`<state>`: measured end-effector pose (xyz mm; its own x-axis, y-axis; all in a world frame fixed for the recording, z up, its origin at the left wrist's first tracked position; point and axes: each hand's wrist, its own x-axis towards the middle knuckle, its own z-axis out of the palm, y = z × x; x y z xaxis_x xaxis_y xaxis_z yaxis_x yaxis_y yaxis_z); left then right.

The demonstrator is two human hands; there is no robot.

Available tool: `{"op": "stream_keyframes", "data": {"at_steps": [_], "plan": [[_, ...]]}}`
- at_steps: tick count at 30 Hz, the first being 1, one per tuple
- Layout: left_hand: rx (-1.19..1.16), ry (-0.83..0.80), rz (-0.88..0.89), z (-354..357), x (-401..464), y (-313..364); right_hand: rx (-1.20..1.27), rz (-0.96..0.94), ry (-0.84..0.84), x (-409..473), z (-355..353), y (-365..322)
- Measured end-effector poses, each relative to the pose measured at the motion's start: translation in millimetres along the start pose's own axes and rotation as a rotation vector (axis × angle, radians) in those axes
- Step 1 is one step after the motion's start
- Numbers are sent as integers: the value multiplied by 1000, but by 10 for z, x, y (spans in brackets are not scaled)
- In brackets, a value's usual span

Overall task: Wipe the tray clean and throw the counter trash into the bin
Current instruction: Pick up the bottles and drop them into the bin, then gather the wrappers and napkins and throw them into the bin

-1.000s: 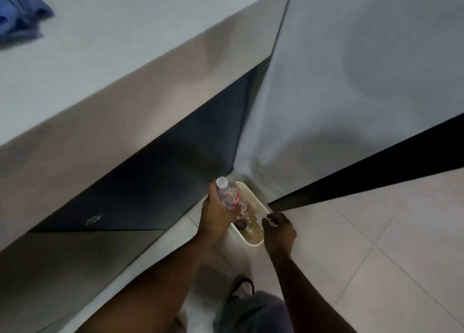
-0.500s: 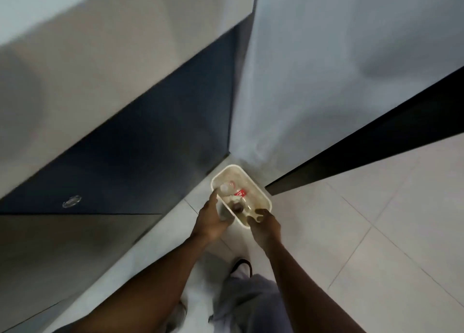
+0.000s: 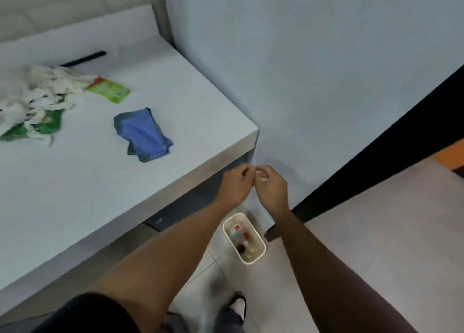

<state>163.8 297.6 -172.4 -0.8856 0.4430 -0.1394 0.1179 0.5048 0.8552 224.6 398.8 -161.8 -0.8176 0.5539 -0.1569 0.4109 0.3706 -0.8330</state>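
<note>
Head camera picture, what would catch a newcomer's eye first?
The two hands, left hand and right hand, meet in mid-air off the counter corner, above the small white bin on the floor. On the counter, a crumpled blue cloth lies near the corner, with a heap of white and green trash farther left.

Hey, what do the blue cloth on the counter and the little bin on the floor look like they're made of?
Blue cloth: soft woven fabric, matte, judging by its limp crumpled folds. Bin: probably plastic, cream, smooth with a slight sheen and thin rounded rim.
</note>
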Motion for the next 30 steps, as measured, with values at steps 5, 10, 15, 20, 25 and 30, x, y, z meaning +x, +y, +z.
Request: {"op": "stream_keyframes", "data": {"at_steps": [5, 10, 15, 20, 25, 30], "plan": [[-2, 165, 183, -873, 90, 782, 5, -244, 35, 164, -238, -1107], [50, 305, 203, -1813, 38, 743, 6, -397, -54, 169, 229, -1920], [89, 507, 101, -2806, -228, 152, -20, -528, -235, -10, 1175, -2550], [181, 618, -9, -3760, -587, -536, -53, -607, -385, -285, 2130, -3018], [284, 678, -183, -4448, -918, -1222, -204, -639, -467, -451, 2929, -3202], [308, 684, -261, -4800, -1169, -1745, -310, -586, -440, -499, 3436, -3258]]}}
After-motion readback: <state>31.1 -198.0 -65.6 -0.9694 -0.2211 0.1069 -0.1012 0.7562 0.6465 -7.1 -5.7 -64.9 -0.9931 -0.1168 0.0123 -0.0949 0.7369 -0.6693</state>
